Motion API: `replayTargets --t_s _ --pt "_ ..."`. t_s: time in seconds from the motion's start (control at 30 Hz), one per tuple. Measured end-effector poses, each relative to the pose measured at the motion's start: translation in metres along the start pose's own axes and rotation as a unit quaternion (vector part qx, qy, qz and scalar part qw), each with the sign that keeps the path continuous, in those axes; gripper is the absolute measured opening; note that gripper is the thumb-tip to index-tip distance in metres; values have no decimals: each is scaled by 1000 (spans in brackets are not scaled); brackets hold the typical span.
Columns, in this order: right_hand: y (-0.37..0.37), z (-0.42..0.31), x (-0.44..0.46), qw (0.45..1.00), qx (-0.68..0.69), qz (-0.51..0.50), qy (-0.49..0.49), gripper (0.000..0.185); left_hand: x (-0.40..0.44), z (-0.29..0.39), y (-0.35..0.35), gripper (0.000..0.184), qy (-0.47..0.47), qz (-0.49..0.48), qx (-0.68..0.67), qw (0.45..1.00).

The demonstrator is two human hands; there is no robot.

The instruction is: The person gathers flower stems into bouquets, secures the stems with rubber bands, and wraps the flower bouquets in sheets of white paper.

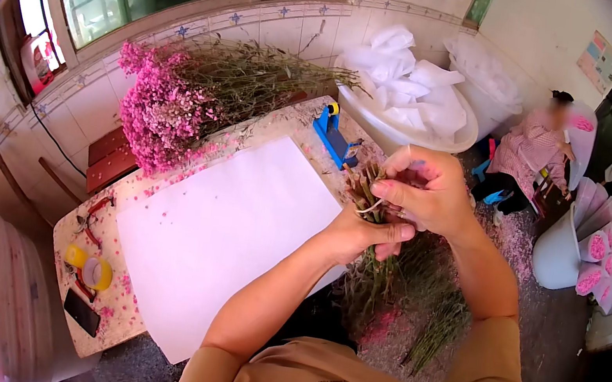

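Observation:
My left hand is wrapped round a bunch of flower stems, their cut ends pointing up toward the table. Below the hand the leafy stalks hang down past the table edge, and their flower heads are mostly hidden. With thumb and fingers closed, my right hand pinches a thin pale band at the stems, just above the left hand. A large white sheet of paper lies flat on the table to the left of both hands. Beyond the hands stands a blue tape dispenser.
Pink flowers with long stems lie across the table's back. At the left are red-handled pruners, yellow tape rolls and a phone. A tub holds white wrapping. Another person sits near a bucket of wrapped bouquets.

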State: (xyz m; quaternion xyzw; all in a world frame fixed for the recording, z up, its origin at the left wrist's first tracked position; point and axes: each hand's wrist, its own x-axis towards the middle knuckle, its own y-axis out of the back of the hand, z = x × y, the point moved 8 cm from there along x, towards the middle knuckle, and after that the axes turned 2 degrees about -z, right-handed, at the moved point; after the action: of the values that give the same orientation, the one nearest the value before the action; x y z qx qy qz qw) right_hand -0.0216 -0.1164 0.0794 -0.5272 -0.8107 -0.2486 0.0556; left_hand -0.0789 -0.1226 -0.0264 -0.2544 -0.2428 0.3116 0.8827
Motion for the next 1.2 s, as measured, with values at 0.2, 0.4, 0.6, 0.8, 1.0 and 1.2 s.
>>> replayTargets --t_s 0.2,0.4,0.6,0.8,1.0,1.2 --pt "2 9 4 999 20 20 -36 19 4 0 7 22 -9 17 -25 1000" --pt "-23 -70 -22 835 -444 37 322 27 10 6 11 17 -28 42 -19 999" --pt "-34 -60 -27 758 -541 32 364 14 12 9 17 16 -37 100 -9 994" --pt "-36 -50 -30 937 -258 -214 101 11 22 15 48 8 -45 161 42 985" --pt "-122 -60 -29 696 -520 -494 34 37 35 -20 3 16 -4 128 196 972" --pt "27 -5 96 863 -381 -279 -181 38 3 11 -3 15 -29 146 218 965"
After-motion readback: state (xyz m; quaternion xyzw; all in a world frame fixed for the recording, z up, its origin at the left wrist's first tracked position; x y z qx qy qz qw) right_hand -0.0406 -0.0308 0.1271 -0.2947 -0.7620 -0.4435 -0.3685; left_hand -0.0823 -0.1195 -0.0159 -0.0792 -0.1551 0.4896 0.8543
